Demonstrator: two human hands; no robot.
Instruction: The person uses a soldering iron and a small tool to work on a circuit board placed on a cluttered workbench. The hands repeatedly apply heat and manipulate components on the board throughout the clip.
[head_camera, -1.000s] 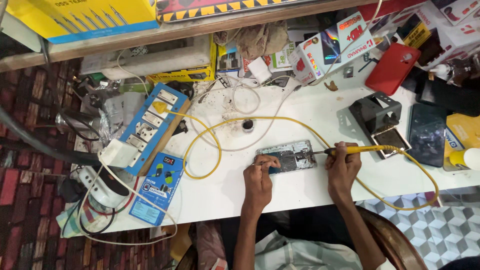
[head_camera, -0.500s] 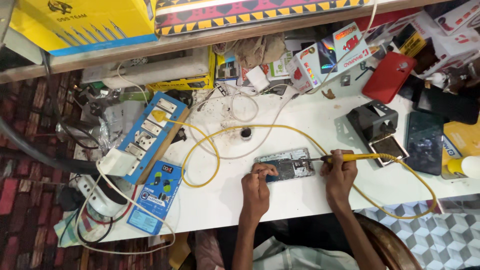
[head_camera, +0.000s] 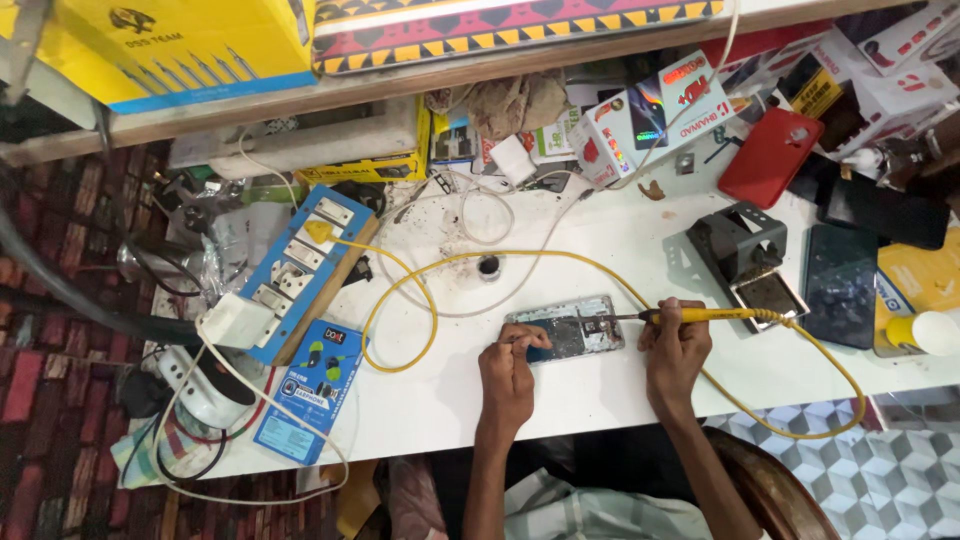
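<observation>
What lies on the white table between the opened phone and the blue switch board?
In the head view, a loop of yellow cable crosses the table between the opened phone and the blue switch board, with thin white wires beside it.

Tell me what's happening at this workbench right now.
A person is working on an opened grey phone lying flat on the white table. The left hand steadies its near end, while the right hand holds a yellow-handled soldering iron, its tip over the phone's far end. Its yellow cable loops to a blue switchboard.
</observation>
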